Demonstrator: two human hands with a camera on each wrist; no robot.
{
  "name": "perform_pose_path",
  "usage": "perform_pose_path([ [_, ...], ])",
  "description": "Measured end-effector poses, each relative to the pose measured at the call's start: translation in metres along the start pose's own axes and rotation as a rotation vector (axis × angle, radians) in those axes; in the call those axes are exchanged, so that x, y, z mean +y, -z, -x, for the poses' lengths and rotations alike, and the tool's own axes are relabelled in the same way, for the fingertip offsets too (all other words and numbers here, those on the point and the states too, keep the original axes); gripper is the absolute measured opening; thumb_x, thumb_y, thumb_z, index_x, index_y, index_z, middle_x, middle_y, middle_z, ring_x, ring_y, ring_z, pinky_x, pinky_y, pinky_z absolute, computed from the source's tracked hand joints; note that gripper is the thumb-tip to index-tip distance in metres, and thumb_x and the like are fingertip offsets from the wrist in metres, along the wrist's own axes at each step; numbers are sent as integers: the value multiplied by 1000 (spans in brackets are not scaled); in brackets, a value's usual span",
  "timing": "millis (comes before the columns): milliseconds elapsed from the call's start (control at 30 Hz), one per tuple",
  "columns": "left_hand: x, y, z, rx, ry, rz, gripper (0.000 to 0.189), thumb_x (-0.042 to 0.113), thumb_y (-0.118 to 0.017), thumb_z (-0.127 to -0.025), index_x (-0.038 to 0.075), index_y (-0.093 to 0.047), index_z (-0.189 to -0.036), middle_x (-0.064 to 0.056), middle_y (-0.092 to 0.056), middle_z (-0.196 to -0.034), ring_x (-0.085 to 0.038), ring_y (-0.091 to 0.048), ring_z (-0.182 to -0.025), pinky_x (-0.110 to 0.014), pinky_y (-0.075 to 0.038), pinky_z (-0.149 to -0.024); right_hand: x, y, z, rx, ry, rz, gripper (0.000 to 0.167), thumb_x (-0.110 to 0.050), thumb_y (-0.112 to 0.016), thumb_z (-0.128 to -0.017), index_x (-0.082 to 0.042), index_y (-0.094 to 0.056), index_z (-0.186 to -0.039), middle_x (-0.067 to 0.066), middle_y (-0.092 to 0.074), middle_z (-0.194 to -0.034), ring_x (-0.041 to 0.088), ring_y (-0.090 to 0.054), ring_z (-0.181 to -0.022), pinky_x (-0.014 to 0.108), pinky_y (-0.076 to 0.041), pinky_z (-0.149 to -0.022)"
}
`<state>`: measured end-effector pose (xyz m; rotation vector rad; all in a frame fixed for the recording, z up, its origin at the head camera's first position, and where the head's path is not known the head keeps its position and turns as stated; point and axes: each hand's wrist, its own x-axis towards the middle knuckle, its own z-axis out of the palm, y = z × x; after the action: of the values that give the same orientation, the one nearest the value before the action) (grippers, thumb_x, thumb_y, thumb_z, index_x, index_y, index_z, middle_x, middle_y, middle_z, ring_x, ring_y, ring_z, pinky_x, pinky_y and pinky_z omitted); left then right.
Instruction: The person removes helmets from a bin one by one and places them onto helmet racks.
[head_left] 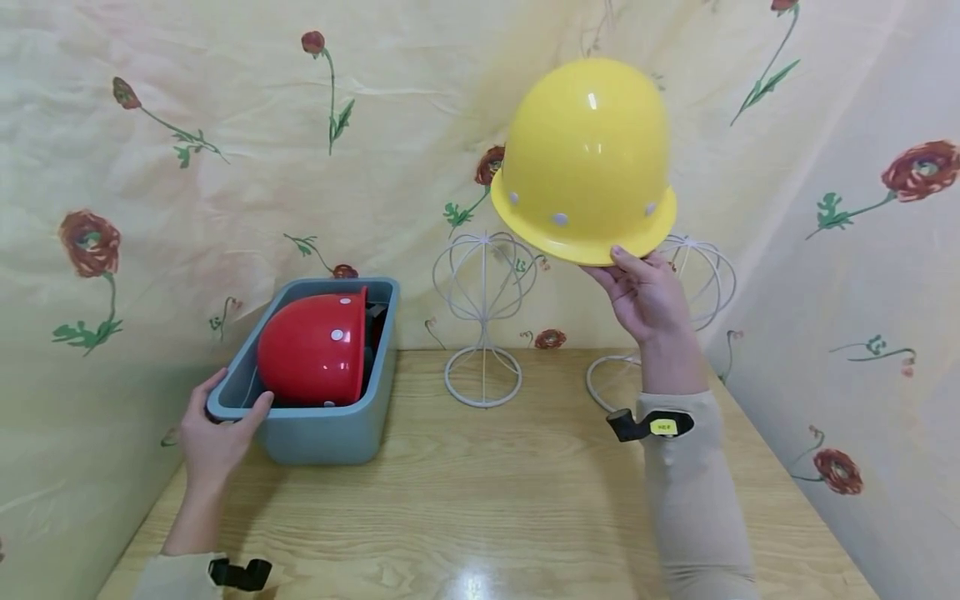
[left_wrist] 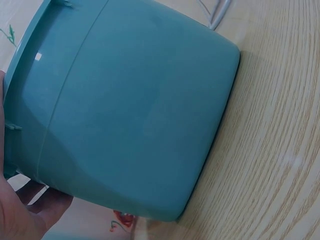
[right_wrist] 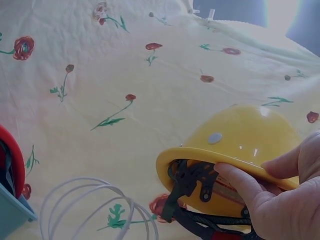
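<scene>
A yellow hard hat (head_left: 588, 158) is held up by my right hand (head_left: 651, 296), thumb on the outside of its brim and fingers under it. The right wrist view shows its black inner harness (right_wrist: 187, 182) below the brim. My left hand (head_left: 217, 433) grips the near left corner of a blue-grey plastic bin (head_left: 322, 437), thumb over the rim. Inside the bin a red hard hat (head_left: 311, 350) lies on its side, its opening facing right. Two white wire stands are close by: one (head_left: 483, 321) in the middle, the other (head_left: 705, 275) partly hidden behind my right hand.
The bin and stands are on a light wood-grain table (head_left: 480, 483). A cream cloth with printed red flowers (head_left: 225, 167) hangs behind and along the sides. Each sleeve carries a black wrist camera mount (head_left: 648, 425).
</scene>
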<state>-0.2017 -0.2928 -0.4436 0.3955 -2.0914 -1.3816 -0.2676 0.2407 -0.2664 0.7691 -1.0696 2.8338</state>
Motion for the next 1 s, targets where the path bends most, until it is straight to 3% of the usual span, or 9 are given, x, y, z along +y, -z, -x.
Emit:
perform_pose_path([
  [233,0,1,-1,6,0,-13,73,29,-86,-89,15,-56,-154,-12,-61,-141,6,-51,-100,-3,-42,-76,-7,9,2,-10,7,-47,38,9,-43,-108,-3,-57,-142,18,-73,-133,31,-76,-116,42,-61,-96],
  [533,0,3,0,17,-16,-24,72,27,-86,-88,14,-57,-153,2,-61,-133,5,-51,-99,-5,-43,-76,-18,21,7,-20,27,-105,37,10,-41,-109,1,-55,-142,22,-71,-135,35,-74,-119,45,-60,-98],
  [800,-1,1,-2,18,-7,-23,73,26,-87,-87,15,-57,-153,-7,-62,-140,8,-50,-98,-5,-43,-76,-29,31,13,-19,40,-156,40,11,-38,-109,3,-54,-144,24,-69,-138,38,-73,-122,47,-59,-98],
  [1000,1,0,-3,0,3,-12,74,26,-86,-89,16,-55,-155,-11,-60,-147,7,-49,-102,-4,-42,-77,-36,39,17,-21,80,-177,35,12,-36,-109,8,-53,-139,29,-70,-130,42,-77,-106,48,-63,-91],
])
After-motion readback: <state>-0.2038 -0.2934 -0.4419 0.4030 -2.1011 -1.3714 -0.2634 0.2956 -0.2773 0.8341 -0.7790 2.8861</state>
